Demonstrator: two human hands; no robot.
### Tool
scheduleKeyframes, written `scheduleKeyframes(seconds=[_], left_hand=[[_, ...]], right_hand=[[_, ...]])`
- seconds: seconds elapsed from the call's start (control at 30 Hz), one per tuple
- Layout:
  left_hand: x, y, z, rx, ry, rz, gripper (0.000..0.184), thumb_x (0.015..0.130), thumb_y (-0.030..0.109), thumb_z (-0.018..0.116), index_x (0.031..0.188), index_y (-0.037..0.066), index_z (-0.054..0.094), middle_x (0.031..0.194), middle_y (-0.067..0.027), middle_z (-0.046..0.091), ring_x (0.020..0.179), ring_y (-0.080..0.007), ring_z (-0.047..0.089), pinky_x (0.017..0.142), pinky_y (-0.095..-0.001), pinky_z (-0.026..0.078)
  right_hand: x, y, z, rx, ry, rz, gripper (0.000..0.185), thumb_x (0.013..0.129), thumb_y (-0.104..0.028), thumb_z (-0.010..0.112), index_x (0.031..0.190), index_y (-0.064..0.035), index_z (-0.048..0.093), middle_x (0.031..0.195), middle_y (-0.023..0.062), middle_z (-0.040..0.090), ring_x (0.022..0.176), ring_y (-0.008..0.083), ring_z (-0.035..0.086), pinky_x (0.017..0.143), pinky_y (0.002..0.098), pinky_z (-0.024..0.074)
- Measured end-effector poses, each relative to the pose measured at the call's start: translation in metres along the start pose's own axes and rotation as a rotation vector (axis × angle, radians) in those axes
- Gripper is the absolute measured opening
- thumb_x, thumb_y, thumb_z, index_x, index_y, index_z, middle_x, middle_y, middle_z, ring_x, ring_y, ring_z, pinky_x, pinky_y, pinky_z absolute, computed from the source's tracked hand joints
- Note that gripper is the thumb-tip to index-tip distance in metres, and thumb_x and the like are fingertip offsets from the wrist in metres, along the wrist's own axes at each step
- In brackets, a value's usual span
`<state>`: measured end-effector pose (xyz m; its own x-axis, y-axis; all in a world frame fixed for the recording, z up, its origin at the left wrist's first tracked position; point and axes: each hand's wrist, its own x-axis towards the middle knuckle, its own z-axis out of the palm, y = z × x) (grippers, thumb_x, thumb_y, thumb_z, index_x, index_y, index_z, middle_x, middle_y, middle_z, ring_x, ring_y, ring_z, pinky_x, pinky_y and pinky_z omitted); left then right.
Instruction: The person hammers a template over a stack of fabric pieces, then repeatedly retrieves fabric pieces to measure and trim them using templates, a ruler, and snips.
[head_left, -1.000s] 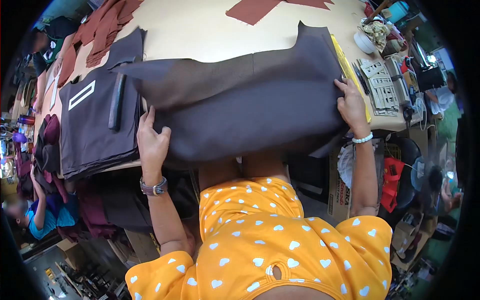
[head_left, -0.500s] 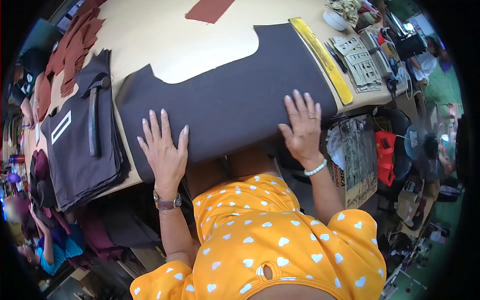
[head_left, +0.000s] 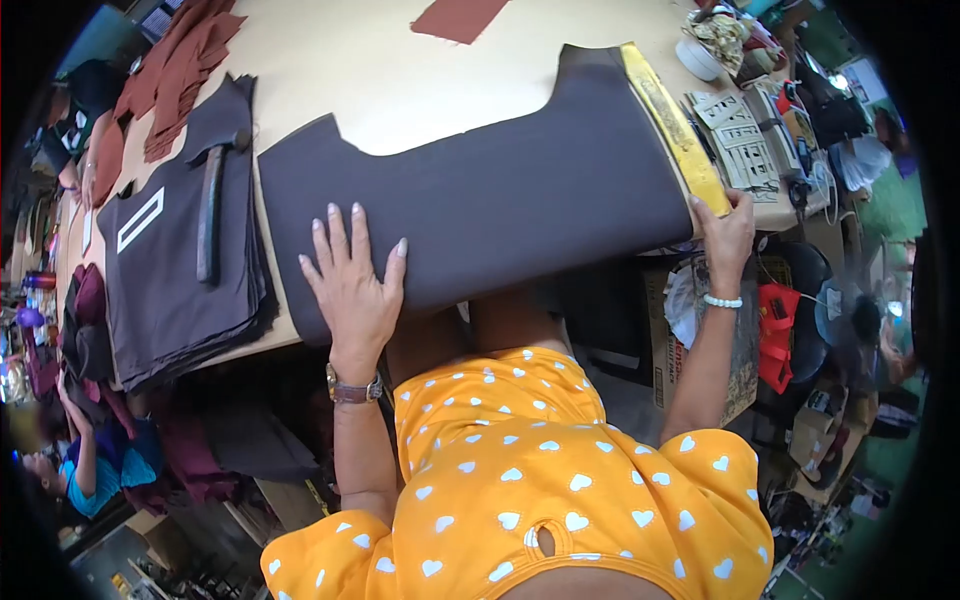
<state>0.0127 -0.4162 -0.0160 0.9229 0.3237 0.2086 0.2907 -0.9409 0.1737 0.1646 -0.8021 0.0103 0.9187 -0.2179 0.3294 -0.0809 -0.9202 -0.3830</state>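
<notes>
A dark cut fabric piece [head_left: 480,190] lies along the table's front edge, its near side hanging over. My left hand [head_left: 355,285] rests flat on its left part, fingers spread. At the fabric's right end lies a long, worn yellow ruler-like strip [head_left: 675,125]. My right hand [head_left: 728,235] pinches the near end of that strip with thumb and fingers.
Left of the fabric, a hammer [head_left: 212,190] and a white rectangular frame [head_left: 140,220] sit on stacked dark pieces [head_left: 180,310]. Rust-coloured cloth [head_left: 190,75] lies farther back. Flat pale templates [head_left: 735,140] and a white bowl [head_left: 698,60] stand right. Other people are at the left.
My right hand has left the fabric, moving right to grip the near end of the yellow strip. My left hand stays flat on the fabric. The view has shifted slightly.
</notes>
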Motion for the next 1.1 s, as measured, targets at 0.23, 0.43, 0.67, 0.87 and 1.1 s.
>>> scheduleKeyframes(seconds=[0.23,0.43,0.67,0.87,1.1], left_hand=[[0.002,0.000,0.000,-0.027,-0.005,-0.002,0.060,0.089,0.043,0.048,0.138,0.010,0.036,0.145,-0.0162,0.029,0.134,-0.0361,0.023,0.106,-0.0577,0.016],[0.006,-0.003,0.003,-0.033,0.003,0.020,0.061,0.089,0.044,0.049,0.138,0.010,0.036,0.145,-0.0162,0.029,0.134,-0.0363,0.023,0.106,-0.0577,0.016],[0.008,-0.002,0.002,-0.197,0.112,0.000,0.080,0.083,0.036,0.060,0.140,-0.002,0.020,0.140,-0.0250,0.031,0.131,-0.0397,0.027,0.106,-0.0546,0.020],[0.005,-0.009,-0.004,-0.510,0.187,-0.055,0.091,0.077,0.013,0.061,0.142,-0.005,-0.001,0.139,-0.0289,0.028,0.130,-0.0408,0.029,0.107,-0.0503,0.019],[0.010,-0.009,-0.001,-0.371,0.101,-0.047,0.082,0.082,0.017,0.058,0.143,-0.001,0.007,0.141,-0.0230,0.031,0.132,-0.0379,0.027,0.108,-0.0483,0.018]], right_hand=[[0.038,-0.037,-0.024,0.581,0.582,-0.344,0.028,0.085,-0.005,0.062,0.110,0.0028,0.052,0.099,0.0126,0.061,0.090,0.0168,0.058,0.081,0.0290,0.0481],[0.040,-0.100,-0.091,1.151,0.749,-0.370,0.025,0.084,-0.004,0.062,0.107,0.0032,0.055,0.101,0.0130,0.060,0.089,0.0227,0.062,0.076,0.0341,0.0549],[0.017,-0.137,-0.072,1.619,0.157,-0.141,0.027,0.083,-0.008,0.064,0.107,-0.0004,0.057,0.100,0.0106,0.062,0.088,0.0179,0.063,0.074,0.0320,0.0553],[0.002,-0.112,0.068,0.922,-0.176,-0.112,0.039,0.085,-0.019,0.064,0.116,0.0025,0.054,0.098,0.0086,0.062,0.079,0.0191,0.062,0.079,0.0322,0.0508],[-0.019,-0.110,0.058,0.426,-0.033,-0.161,0.038,0.086,-0.016,0.059,0.117,0.0043,0.052,0.085,0.0125,0.065,0.081,0.0243,0.062,0.076,0.0354,0.0473]])
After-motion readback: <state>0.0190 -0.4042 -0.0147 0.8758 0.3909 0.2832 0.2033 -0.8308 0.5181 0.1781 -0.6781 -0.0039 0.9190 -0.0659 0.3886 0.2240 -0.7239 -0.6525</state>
